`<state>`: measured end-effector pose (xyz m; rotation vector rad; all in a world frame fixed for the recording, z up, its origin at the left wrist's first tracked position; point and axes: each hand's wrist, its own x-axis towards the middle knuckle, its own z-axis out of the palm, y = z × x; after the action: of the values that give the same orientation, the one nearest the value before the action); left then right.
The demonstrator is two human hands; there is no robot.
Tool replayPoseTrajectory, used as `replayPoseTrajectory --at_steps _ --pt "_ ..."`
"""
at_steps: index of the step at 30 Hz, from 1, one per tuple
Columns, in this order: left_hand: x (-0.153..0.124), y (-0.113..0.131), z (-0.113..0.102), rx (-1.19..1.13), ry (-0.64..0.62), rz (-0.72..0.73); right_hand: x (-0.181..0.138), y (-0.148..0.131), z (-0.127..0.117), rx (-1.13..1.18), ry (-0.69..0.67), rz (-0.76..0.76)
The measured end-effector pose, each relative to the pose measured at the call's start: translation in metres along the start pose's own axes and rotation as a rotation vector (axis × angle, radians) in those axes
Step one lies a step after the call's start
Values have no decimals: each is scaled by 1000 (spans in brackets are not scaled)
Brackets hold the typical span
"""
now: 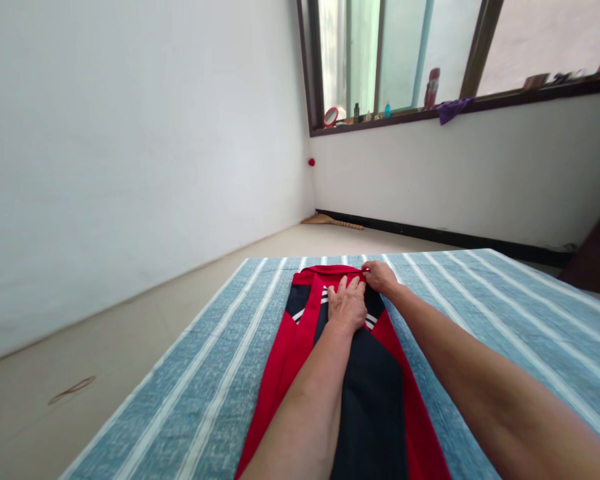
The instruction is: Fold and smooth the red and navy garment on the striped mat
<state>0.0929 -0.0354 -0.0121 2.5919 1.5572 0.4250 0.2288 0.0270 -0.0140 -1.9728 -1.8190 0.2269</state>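
Note:
A red and dark navy garment with white stripes lies lengthwise on a blue-and-white striped sheet. My left hand rests flat on the garment near its far end, fingers stretched out and pressing the cloth. My right hand is just beyond it at the garment's far right corner, fingers closed in a pinch on the red edge. Both forearms reach forward over the garment and hide part of its middle.
The striped sheet covers a low bed beside a bare tiled floor. White walls meet at the corner. A windowsill holds a small mirror, bottles and a purple cloth. A dark rubber band lies on the floor.

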Motion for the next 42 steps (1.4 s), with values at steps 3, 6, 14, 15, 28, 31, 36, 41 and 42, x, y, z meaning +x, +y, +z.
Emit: replayPoseTrajectory --at_steps 3,6,14,15,28,31,36,41,42 --pt "1 1 0 0 -23 -2 2 -1 -1 -59 13 32" --pt "1 2 0 6 -34 -12 2 -1 -2 -104 26 52" --pt "1 5 0 30 -73 -53 3 2 -3 -137 44 104" --pt "2 5 0 33 -85 -64 3 2 -3 -138 43 108" --pt "10 11 -7 31 -194 -137 7 0 -9 -188 -21 86" --pt "12 11 -9 36 -206 -141 10 -5 -9 -204 -26 101" --pt "22 11 -12 37 -248 -149 10 -10 -8 -210 -13 128" --pt "25 9 -11 37 -254 -128 7 -10 -7 -189 18 164" --pt "25 9 -11 38 -253 -124 6 -10 -7 -182 25 171"
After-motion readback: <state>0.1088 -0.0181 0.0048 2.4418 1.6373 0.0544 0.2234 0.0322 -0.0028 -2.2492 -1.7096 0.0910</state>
